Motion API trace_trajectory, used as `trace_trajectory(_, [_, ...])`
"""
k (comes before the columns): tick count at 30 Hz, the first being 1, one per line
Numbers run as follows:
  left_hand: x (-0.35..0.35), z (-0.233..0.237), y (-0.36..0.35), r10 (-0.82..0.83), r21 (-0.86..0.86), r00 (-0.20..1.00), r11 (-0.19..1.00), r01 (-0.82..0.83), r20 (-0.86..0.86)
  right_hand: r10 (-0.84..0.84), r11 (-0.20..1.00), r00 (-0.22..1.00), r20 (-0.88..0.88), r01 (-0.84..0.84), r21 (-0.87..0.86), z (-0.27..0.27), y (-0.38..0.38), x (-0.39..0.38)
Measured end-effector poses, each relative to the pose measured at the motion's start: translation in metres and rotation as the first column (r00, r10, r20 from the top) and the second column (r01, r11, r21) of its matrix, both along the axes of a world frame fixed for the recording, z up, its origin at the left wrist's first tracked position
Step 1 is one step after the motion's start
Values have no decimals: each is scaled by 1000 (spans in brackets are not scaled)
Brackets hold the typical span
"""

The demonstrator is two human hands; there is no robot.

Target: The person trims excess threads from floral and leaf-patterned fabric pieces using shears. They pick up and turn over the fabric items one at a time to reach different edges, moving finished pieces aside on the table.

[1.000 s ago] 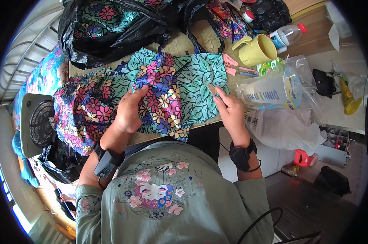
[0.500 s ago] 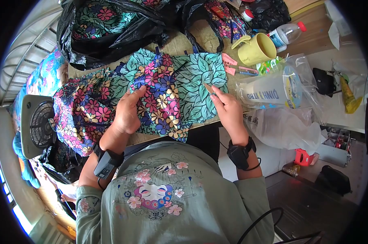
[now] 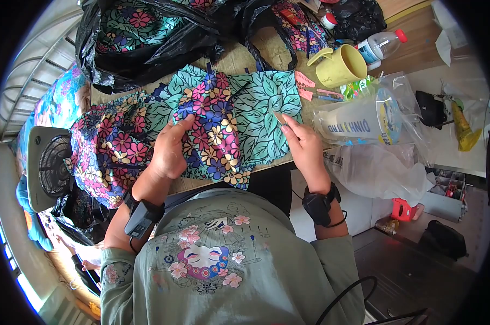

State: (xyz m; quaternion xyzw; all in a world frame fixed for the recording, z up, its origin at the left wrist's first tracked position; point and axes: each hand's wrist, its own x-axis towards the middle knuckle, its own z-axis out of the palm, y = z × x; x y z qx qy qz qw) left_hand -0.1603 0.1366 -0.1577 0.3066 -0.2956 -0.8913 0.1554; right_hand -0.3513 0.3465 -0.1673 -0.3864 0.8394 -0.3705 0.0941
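Observation:
A floral fabric piece (image 3: 215, 135), printed with pink, blue and cream flowers, lies over a green leaf-print fabric (image 3: 264, 108) on the table. My left hand (image 3: 170, 145) is closed at the left edge of the floral piece, thumb and fingers pinching the cloth. Above the leaf print, my right hand (image 3: 304, 146) grips a small thin tool with a pointed tip (image 3: 278, 116); most of it is hidden in the fingers. More bunched floral fabric (image 3: 112, 143) spreads to the left of my left hand.
A black plastic bag (image 3: 218, 27) with patterned cloth lies at the back. Right of the fabric are a yellow mug (image 3: 337, 67), a plastic bottle (image 3: 383, 46), pink paper strips (image 3: 303, 84) and a clear plastic bag (image 3: 358, 119). A fan (image 3: 50, 165) stands left.
My right hand and the tool's tip have shifted very slightly. My left hand and the fabrics stay in place.

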Motion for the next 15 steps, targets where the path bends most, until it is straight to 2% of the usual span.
trace_trajectory(4, [0,1,0,-14,-8,1000,1000,14,-6,28,999,999,36,-27,-29,3,5,-2])
trace_trajectory(7, [0,3,0,-35,-6,999,999,35,-18,48,998,998,-45,-45,51,3,6,-3])
trace_trajectory(15, [0,4,0,-58,-19,998,998,58,-1,63,998,996,-57,-62,26,4,3,0])
